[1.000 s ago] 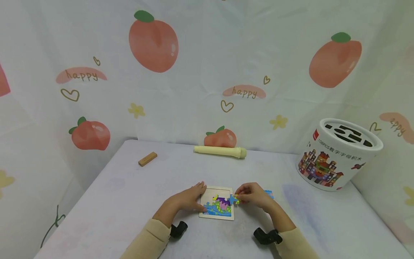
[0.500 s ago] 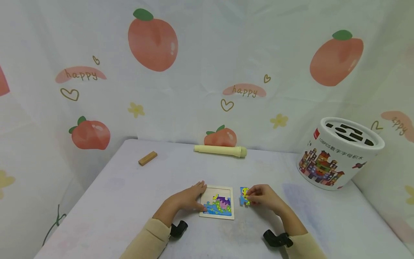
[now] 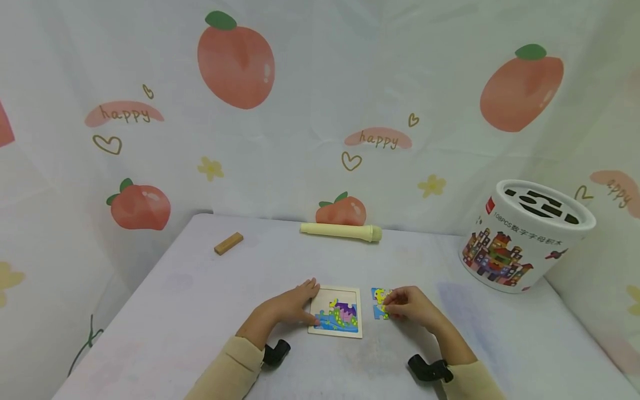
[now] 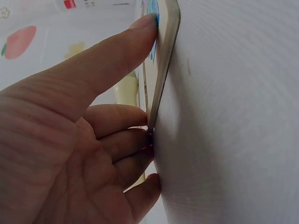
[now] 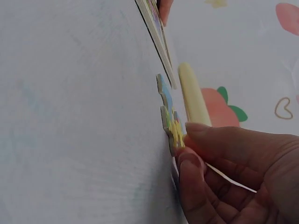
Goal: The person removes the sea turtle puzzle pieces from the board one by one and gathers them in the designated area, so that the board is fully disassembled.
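Observation:
A square wooden puzzle board (image 3: 321, 298) lies on the table, its lower part filled with blue, green and purple pieces and its upper left bare wood. My left hand (image 3: 292, 305) rests at its left side; the thumb (image 4: 112, 56) lies straight across the rim, and the other fingertips touch the board's edge and the table. Right of the board, my right hand (image 3: 412, 306) pinches a blue-and-yellow puzzle piece (image 3: 379, 313) between thumb and forefinger, low over the table. Another puzzle piece (image 3: 376, 293) lies just behind it, partly covered by the fingers.
A pale yellow toy microphone (image 3: 340, 231) lies along the back of the table. At the back left is a small wooden block (image 3: 228, 244). A large white block bucket (image 3: 520, 239) stands at the right. The printed cloth (image 3: 290, 139) hangs behind the table.
My right hand has moved right, carrying the puzzle piece from the board's right edge to beside the other loose piece. My left hand and the board have stayed in place.

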A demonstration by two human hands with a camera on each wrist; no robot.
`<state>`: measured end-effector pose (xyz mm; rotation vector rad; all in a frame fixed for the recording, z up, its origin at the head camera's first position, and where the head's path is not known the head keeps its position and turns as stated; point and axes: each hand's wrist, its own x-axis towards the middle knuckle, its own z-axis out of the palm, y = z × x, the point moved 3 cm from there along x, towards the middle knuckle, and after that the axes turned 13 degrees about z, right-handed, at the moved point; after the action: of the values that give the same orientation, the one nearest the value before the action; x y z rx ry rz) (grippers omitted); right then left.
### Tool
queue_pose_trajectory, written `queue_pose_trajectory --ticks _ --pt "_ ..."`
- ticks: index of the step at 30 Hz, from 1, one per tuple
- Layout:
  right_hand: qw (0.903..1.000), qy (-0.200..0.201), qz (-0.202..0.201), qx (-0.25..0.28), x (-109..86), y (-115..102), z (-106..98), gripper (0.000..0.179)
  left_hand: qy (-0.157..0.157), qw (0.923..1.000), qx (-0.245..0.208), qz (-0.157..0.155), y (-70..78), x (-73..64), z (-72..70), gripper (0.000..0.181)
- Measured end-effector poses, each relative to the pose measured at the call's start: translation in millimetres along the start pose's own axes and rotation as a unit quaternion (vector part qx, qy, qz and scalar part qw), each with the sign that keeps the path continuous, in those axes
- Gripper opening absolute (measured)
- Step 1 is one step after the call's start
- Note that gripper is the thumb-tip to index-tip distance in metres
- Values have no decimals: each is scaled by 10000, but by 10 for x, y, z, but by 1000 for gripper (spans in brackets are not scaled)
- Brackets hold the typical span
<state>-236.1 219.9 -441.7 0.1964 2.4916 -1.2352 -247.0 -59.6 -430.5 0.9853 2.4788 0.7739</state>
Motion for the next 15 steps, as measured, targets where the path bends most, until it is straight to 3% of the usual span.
queue_pose_trajectory --ticks 8,15 --pt "9972 220 -441 -560 -41 -24 -1 23 6 10000 0 -32 0 3 -6 84" --pt "9957 240 -524 -724 -66 -22 22 24 -13 10000 0 -64 -6 13 -5 84"
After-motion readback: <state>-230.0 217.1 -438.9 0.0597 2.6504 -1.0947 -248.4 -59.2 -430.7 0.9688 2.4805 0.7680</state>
